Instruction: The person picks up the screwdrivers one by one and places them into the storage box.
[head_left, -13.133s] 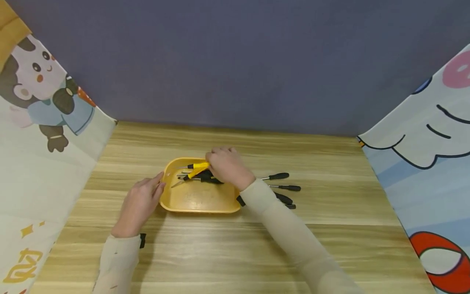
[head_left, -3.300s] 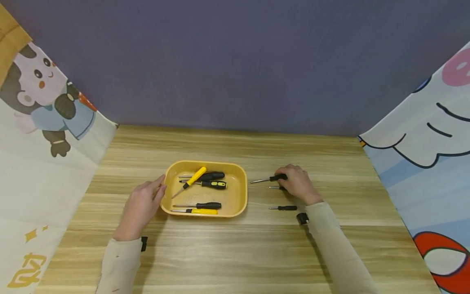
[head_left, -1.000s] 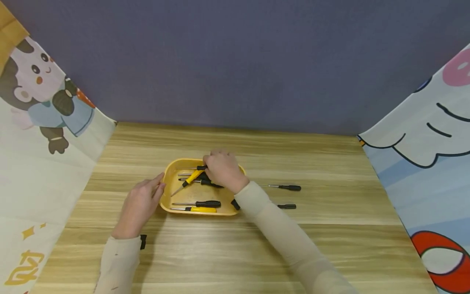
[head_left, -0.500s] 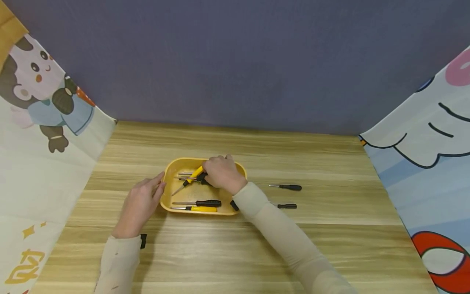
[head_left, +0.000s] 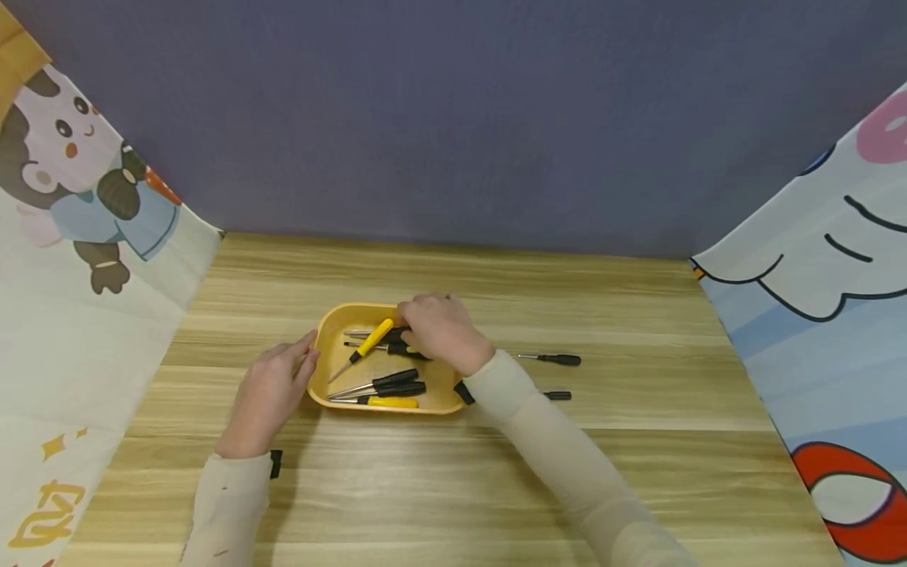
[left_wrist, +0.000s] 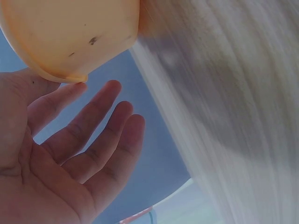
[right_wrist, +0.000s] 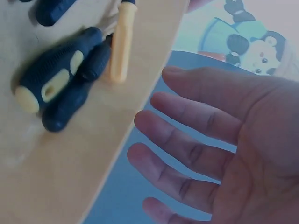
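My left hand [head_left: 268,398] pinches the left rim of a yellow plastic tray [head_left: 442,386]; in the left wrist view thumb and index finger meet at that rim while the other fingers spread loosely. Over the tray's far right side is my right hand [head_left: 445,331], holding nothing, its fingers apart in the right wrist view. Inside the tray, a yellow screwdriver [head_left: 374,339] lies across dark-handled ones, among them a black-and-yellow screwdriver [right_wrist: 51,84]. Along the front lie two black screwdrivers [head_left: 397,377] and another yellow screwdriver [head_left: 392,402]. My right hand hides some handles.
On the wooden table [head_left: 425,488], right of the tray, lie a small black screwdriver [head_left: 563,360] and a shorter black one [head_left: 560,395], partly behind my right sleeve. A grey-blue wall [head_left: 453,126] stands at the back, with cartoon-printed panels on both sides.
Over the longer span, several screwdrivers went from the table into the tray. In the last half second my right hand let go of a black screwdriver at the tray's front and moved slightly right.
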### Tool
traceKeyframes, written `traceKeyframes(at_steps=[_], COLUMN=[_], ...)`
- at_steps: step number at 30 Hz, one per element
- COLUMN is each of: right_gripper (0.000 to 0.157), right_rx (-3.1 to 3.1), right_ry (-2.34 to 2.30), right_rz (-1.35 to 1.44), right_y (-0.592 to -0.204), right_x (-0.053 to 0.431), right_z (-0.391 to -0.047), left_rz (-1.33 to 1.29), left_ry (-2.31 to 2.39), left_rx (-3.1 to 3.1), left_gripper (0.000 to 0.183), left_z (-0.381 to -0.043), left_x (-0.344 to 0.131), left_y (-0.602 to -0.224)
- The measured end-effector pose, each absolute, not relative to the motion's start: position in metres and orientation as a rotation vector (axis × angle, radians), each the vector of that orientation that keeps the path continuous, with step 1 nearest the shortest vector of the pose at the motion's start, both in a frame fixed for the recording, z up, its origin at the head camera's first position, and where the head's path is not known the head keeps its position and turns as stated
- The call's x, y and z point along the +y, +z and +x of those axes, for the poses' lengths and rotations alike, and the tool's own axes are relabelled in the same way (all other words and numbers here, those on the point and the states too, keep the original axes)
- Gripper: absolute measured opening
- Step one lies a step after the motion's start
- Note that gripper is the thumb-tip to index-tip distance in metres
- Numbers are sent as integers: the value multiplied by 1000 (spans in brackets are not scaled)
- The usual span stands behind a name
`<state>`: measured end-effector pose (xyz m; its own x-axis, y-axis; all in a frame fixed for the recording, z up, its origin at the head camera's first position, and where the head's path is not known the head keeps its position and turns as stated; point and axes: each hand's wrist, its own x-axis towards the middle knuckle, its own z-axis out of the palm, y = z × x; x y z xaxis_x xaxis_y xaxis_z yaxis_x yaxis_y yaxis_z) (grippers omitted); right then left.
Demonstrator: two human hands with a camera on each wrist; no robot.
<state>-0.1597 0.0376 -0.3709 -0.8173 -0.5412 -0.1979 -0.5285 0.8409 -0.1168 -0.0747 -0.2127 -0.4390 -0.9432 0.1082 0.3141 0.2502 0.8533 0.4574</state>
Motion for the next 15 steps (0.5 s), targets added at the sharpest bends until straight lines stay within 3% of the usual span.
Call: traceKeyframes(at_steps=[15], right_gripper=[25], right_rx=[2954], right_ry=[-325], right_rz=[-821], right_y=[-359], right_x=[94], right_z=[-138], left_rz=[-265], left_ry=[-740], left_rx=[-2751], left_gripper=[39], left_z=[-74], left_x=[-212], left_y=[-438])
